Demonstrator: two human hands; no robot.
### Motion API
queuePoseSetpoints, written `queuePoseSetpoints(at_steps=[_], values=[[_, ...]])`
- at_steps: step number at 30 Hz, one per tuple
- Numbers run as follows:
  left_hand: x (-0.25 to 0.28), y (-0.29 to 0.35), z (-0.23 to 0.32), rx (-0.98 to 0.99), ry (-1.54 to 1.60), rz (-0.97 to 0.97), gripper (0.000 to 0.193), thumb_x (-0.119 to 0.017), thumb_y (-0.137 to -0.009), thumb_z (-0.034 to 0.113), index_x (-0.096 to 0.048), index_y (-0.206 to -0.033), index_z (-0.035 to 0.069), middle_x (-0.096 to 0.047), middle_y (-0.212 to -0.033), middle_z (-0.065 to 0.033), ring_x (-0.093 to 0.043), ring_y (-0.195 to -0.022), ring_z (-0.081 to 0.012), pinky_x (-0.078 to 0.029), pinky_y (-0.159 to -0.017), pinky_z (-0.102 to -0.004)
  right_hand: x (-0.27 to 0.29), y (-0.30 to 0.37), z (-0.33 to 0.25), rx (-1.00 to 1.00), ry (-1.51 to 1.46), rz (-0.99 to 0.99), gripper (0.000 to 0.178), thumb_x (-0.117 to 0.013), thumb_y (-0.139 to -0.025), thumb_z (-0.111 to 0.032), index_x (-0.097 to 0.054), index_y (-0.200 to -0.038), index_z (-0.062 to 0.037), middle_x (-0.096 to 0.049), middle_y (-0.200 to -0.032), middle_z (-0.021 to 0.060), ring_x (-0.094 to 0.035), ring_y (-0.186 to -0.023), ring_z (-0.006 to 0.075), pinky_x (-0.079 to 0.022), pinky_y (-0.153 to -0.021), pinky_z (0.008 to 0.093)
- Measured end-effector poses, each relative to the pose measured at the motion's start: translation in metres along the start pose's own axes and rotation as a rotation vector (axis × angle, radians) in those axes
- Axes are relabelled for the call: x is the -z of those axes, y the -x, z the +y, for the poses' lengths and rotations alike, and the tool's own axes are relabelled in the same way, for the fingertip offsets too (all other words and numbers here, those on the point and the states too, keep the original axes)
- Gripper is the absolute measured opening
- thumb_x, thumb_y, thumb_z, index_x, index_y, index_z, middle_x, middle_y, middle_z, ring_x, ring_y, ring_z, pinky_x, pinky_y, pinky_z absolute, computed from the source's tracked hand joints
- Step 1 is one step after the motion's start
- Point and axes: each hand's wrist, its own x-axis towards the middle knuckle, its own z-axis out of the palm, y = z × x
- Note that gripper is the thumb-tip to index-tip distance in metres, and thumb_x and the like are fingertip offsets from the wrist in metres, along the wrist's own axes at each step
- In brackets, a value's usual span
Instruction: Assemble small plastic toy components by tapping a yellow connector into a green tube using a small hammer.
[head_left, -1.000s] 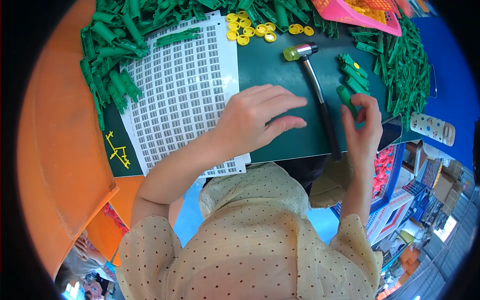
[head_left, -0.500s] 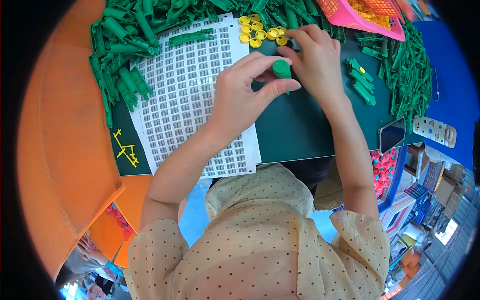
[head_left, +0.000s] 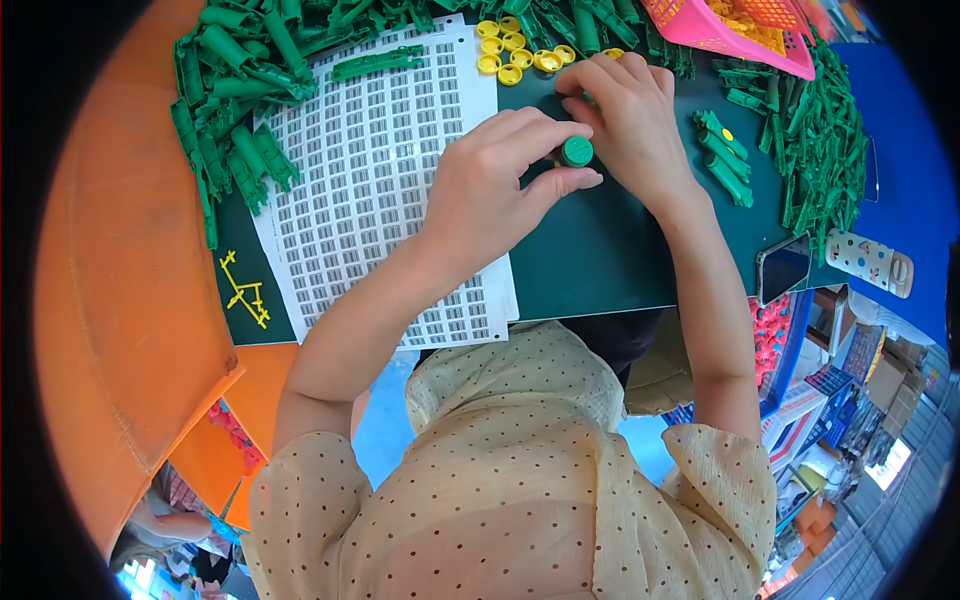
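My left hand (head_left: 490,185) pinches a green plastic cylinder (head_left: 576,151) between thumb and forefinger, its round end facing up. Close beside it, my right hand (head_left: 630,120) has its fingers curled together, and whatever lies between them is hidden. Several small yellow discs (head_left: 512,57) rest on the dark green table (head_left: 590,250) just beyond my hands. To the left lies a white sheet of small printed labels (head_left: 350,200), with one green half-shell part (head_left: 378,62) on its far end.
Green parts are heaped at the far left (head_left: 240,85) and along the right (head_left: 820,160). A few green pieces (head_left: 723,158) lie right of my hands. At the far right stands a pink basket (head_left: 735,45) of yellow parts. A phone (head_left: 783,270) and yellow sprue (head_left: 245,290) lie near the edges.
My left hand has shifted slightly right and down with the green cylinder, tipping its end more toward me. My right fingers have drawn back from the yellow discs toward the cylinder.
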Motion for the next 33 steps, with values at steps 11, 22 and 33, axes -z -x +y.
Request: queuePoseSetpoints(at_steps=[11,22,33], values=[[0.003,0.002,0.002,0.019,-0.049,-0.116,0.029,-0.080,-0.072,0.005,-0.070,-0.099,0.005,-0.063,-0.079,-0.0051,-0.060,-0.069,-0.0145,-0.049,-0.061,-0.0258,0.000,0.007,0.000,-0.024,0.027,-0.009,0.016,-0.071,-0.079,-0.014,-0.066,-0.094,-0.0148,-0.057,-0.099,-0.0021,-0.051,-0.099,0.0205,-0.032,-0.090,0.0386],[0.002,0.002,0.006,-0.079,-0.100,-0.110,0.029,-0.082,-0.070,0.011,-0.070,-0.097,0.008,-0.063,-0.080,-0.0058,-0.061,-0.072,-0.0200,-0.050,-0.063,-0.0287,-0.003,-0.007,-0.004,-0.039,-0.152,-0.111,0.010,-0.068,-0.083,-0.016,-0.065,-0.091,-0.0110,-0.060,-0.090,-0.0001,-0.054,-0.093,0.0204,-0.031,-0.088,0.0357],[-0.003,0.007,0.006,-0.112,-0.089,-0.116,0.028,-0.081,-0.068,0.016,-0.069,-0.092,0.008,-0.061,-0.077,-0.0046,-0.059,-0.070,-0.0214,-0.048,-0.060,-0.0321,0.006,0.005,-0.003,0.060,-0.168,0.025,0.010,-0.068,-0.080,-0.010,-0.063,-0.088,-0.0113,-0.059,-0.098,0.0019,-0.053,-0.098,0.0223,-0.035,-0.085,0.0384]])
